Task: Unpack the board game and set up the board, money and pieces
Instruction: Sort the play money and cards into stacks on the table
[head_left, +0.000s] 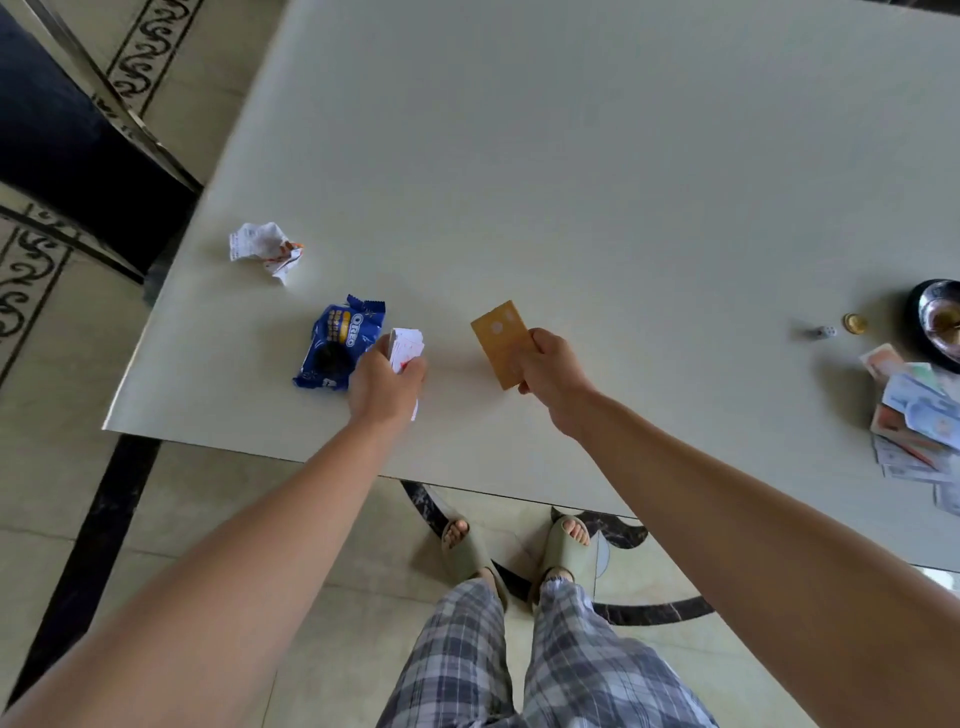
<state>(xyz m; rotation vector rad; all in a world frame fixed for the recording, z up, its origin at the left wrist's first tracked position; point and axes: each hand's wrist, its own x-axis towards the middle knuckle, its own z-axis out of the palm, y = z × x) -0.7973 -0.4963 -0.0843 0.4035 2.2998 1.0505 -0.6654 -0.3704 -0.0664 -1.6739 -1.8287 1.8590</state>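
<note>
My left hand (383, 383) grips a small stack of white cards (407, 347) with red print, held just above the pale table (597, 171) near its front edge. My right hand (550, 371) pinches one orange card (500, 340) by its lower right side, tilted and raised over the table. A heap of paper play money (917, 415) lies at the table's right edge. A grey die (824, 332) and a gold coin-like piece (854, 323) sit left of the money. No board is in view.
A blue Oreo packet (340, 340) lies just left of my left hand. Crumpled white paper (266, 250) sits farther back left. A dark round dish (937, 322) stands at the right edge. A dark chair (67, 130) stands at the table's left.
</note>
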